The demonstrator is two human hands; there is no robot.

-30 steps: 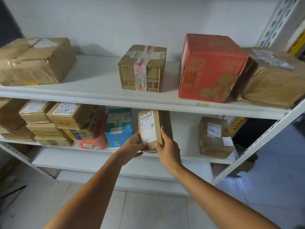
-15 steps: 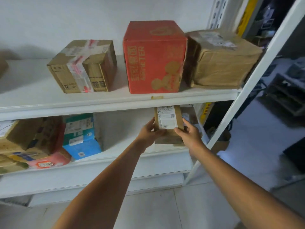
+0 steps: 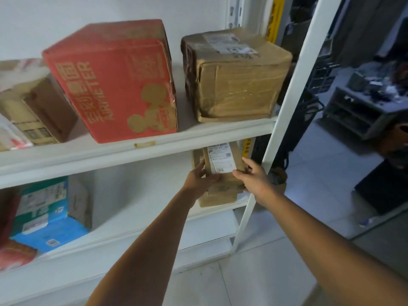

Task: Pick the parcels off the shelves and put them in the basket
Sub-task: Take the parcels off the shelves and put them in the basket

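Your left hand [image 3: 199, 177] and right hand [image 3: 252, 176] grip the labelled brown parcel [image 3: 224, 166] by its sides, just under the upper shelf [image 3: 88, 160], second brown parcel [image 3: 217, 199] behind it.

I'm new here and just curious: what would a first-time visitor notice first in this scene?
The big red carton on the upper shelf stands out first, with a crumpled, taped brown box just to its right. Below that shelf, near the white upright, the left hand and right hand grip a small brown parcel with a white label from either side.
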